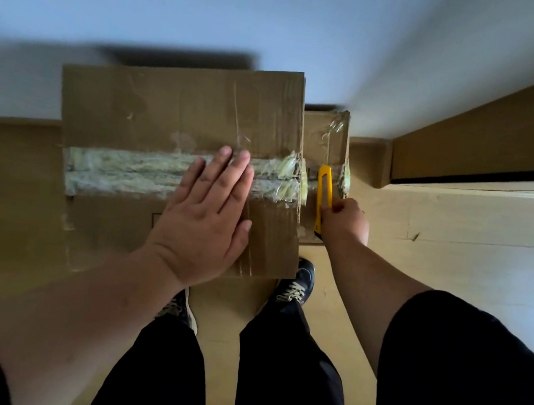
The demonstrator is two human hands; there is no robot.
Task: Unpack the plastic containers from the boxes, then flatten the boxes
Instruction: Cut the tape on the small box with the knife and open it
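Note:
A closed brown cardboard box [154, 109] stands on the floor in front of me, its top seam covered by a wide band of clear tape [118, 169]. My left hand [205, 214] presses flat on the box top, fingers straight, over the right part of the tape. At the box's right side, my right hand [346, 219] grips a yellow utility knife [324, 190], its tip pointing up against the taped right face of the box [327, 149]. No plastic containers are visible.
The box stands against a white wall [219, 4]. A brown door frame [493, 139] and baseboard [367, 158] lie to the right, with light wooden floor [461, 238] beyond. My two feet in dark shoes [296, 284] stand just below the box.

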